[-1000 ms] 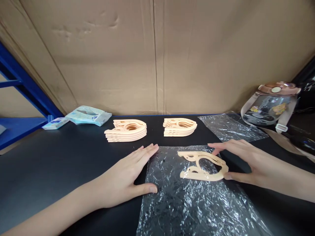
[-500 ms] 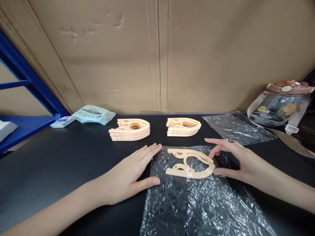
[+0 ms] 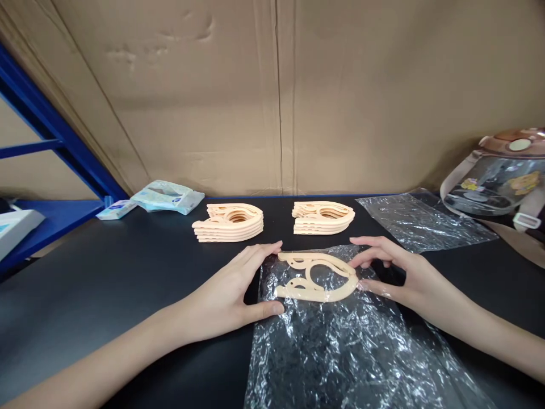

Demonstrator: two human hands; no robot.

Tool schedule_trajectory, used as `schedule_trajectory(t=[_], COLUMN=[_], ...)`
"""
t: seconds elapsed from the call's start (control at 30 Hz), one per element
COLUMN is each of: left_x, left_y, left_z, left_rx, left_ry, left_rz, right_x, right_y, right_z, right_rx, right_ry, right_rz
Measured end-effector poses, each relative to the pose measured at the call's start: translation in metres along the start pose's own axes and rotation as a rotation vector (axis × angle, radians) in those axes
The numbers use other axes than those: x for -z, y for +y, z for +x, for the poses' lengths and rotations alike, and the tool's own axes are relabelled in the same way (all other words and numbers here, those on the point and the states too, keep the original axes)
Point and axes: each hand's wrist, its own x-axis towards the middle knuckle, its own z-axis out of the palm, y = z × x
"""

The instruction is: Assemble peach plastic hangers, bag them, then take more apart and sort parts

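Note:
A cream folding clothes hanger (image 3: pixel 327 295), folded up, lies flat with a clear plastic bag (image 3: pixel 323 358) at the bag's far end. Shiny film shows over and around it. My left hand (image 3: pixel 230 292) rests at the bag's left edge beside the hanger's two tips, its fingers stretched out and thumb apart. At the rounded right end of the hanger is my right hand (image 3: pixel 395 272), thumb and fingers spread around that end and touching the film there. Neither hand is closed around anything.
Two stacks of cream folded hangers, a left stack (image 3: pixel 230 230) and a right stack (image 3: pixel 323 224), stand behind the bag. Another clear bag (image 3: pixel 417 218) lies by a strapped water bottle (image 3: pixel 498 182). Tissue packs (image 3: pixel 168 197) sit at the back left near a blue frame (image 3: pixel 80 147).
The hanger in the bag has shifted left, toward my left hand, and my right hand has moved left with it. My view has turned slightly left.

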Motion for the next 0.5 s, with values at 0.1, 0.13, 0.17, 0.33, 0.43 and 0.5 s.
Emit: schedule_trajectory(t=[0.1, 0.13, 0.17, 0.33, 0.43, 0.5], left_x=[0.0009, 0.0010, 0.0010, 0.0009, 0.0015, 0.0018], left_y=[0.0012, 0.0015, 0.0015, -0.0012, -0.0026, -0.0031], left_z=[0.0009, 0.0014, 0.0019, 0.0029, 0.0028, 0.0031], left_rx=[0.006, 0.003, -0.007, -0.084, -0.109, -0.118], left_ry=[-0.002, -0.001, 0.000, 0.024, 0.009, -0.009], left_rz=[0.018, 0.033, 0.050, 0.097, 0.085, 0.079], right_x=[-0.0012, -0.0014, -0.0014, 0.0012, 0.0025, 0.0023], right_y=[0.0010, 0.0011, 0.0010, 0.0009, 0.0018, 0.0021], right_z=[-0.0002, -0.0004, -0.0008, -0.0029, -0.0038, -0.0040], right_rx=[0.019, 0.026, 0.034, 0.078, 0.106, 0.128], right_ry=[0.004, 0.000, -0.008, -0.096, -0.179, -0.192], right_rz=[-0.002, -0.004, -0.004, -0.008, -0.058, -0.085])
